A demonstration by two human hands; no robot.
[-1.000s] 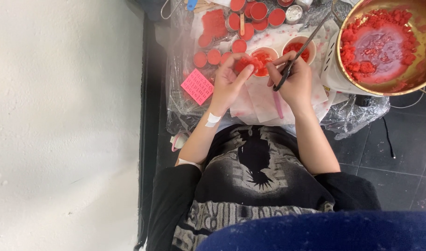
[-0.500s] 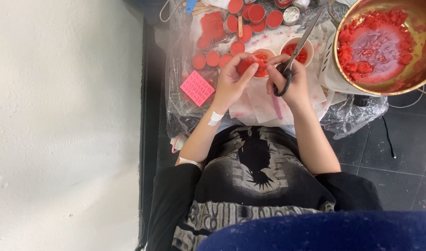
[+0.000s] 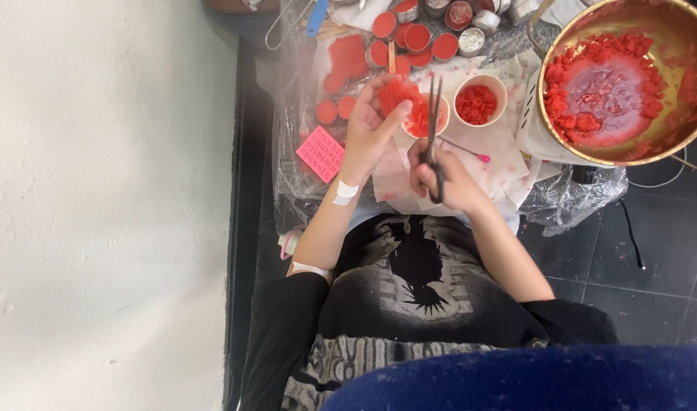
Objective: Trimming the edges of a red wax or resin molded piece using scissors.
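**Red wax piece, held over cup for trimming**

Left hand (image 3: 370,131): fingers closed on a ridged red piece (image 3: 398,93), raised just above a paper cup (image 3: 424,118), likely so scraps drop in. Right hand (image 3: 445,176): clamped on scissors (image 3: 433,125), blades up, tips beside the piece. Second cup (image 3: 480,99) of red bits alongside. Brass bowl (image 3: 569,137) of red wax to the right. Filled tins (image 3: 418,38) beyond. Pink mould (image 3: 320,154) near the left wrist.

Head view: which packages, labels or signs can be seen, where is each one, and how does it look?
Pink card: lies tilted on the plastic sheet, left of the left hand; a square with dark print.
White tape strip: stuck across the left wrist; small, plain.
No screens or signs show.
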